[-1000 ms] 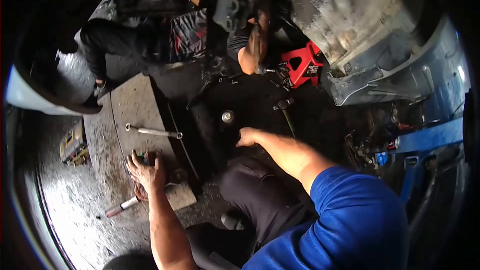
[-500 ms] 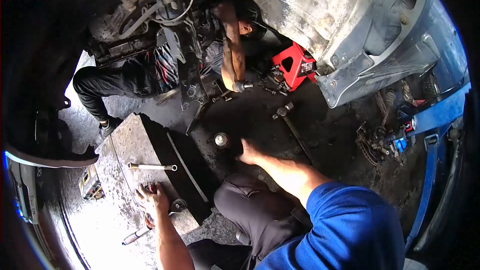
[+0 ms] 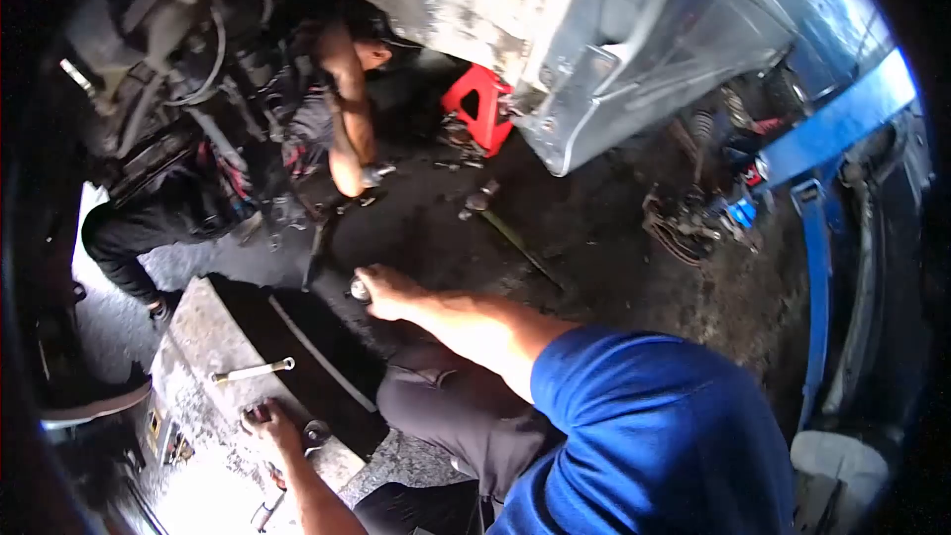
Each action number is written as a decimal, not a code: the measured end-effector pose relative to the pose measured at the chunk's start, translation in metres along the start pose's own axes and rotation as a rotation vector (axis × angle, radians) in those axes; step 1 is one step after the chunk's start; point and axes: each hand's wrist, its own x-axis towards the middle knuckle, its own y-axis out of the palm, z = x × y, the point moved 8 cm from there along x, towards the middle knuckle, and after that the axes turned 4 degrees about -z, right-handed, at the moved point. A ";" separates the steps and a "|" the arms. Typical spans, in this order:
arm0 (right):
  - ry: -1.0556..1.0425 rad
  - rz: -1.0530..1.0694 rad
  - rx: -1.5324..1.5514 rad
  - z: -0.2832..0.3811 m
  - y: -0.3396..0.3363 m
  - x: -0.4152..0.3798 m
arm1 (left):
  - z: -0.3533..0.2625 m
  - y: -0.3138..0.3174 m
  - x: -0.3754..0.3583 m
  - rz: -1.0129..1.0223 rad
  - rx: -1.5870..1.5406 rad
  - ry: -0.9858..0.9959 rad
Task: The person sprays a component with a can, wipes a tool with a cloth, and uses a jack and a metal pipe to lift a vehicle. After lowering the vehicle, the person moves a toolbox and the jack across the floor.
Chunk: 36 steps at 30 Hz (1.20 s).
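Observation:
My right hand [image 3: 390, 295] is closed around the side of a can [image 3: 360, 289] that looks like an aerosol, its pale top showing beside my fingers. Over the scuffed wooden or metal block [image 3: 210, 337], my left hand [image 3: 273, 430] has its fingers curled on a small dark item that I cannot make out. A ring wrench [image 3: 254, 371] lies on the block just beyond those fingers. Close to my left wrist sits a small round dark part [image 3: 316, 430] with a lighter centre.
A co-worker [image 3: 342, 109] lies under the vehicle, one arm reaching down to the floor. Beyond are a red jack stand [image 3: 478, 107] and a hammer [image 3: 507, 228]. Blue lift arm [image 3: 842, 129] and loose suspension parts [image 3: 684, 223] are at right; the car's fender [image 3: 604, 89] hangs overhead.
My right hand has moved onto the can and closed around it. The view has shifted, so the surroundings appear further left. My left hand stays at the block.

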 end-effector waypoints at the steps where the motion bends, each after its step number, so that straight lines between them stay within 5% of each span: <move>1: 0.009 0.009 -0.004 0.003 -0.005 -0.002 | 0.002 0.001 0.003 -0.018 -0.022 0.023; 7: -0.050 0.051 0.000 0.009 0.000 0.007 | -0.028 -0.020 -0.007 -0.015 0.367 0.052; 10: 0.016 0.016 0.015 -0.003 -0.008 -0.001 | -0.012 -0.007 -0.001 0.017 0.110 0.028; 25: 0.288 -0.147 -0.005 -0.108 -0.143 -0.126 | 0.002 -0.003 0.007 0.038 0.230 0.139; 31: 0.437 -0.398 0.125 -0.202 -0.234 -0.225 | 0.017 0.009 0.017 0.071 0.110 0.139; 36: 0.616 -0.702 0.113 -0.233 -0.310 -0.337 | -0.021 0.011 -0.010 0.313 0.217 0.158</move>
